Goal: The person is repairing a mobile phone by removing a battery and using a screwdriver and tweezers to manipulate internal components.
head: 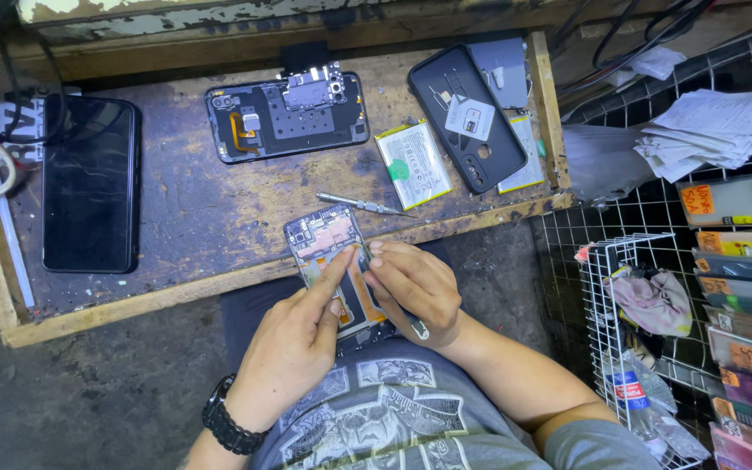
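1. My worn wooden bench [202, 209] looks rough and scuffed, with bare pale wood at its front edge.
2. A glossy black glass phone [90, 181] lies near its left edge.
3. A metal screwdriver [360, 204] glints.
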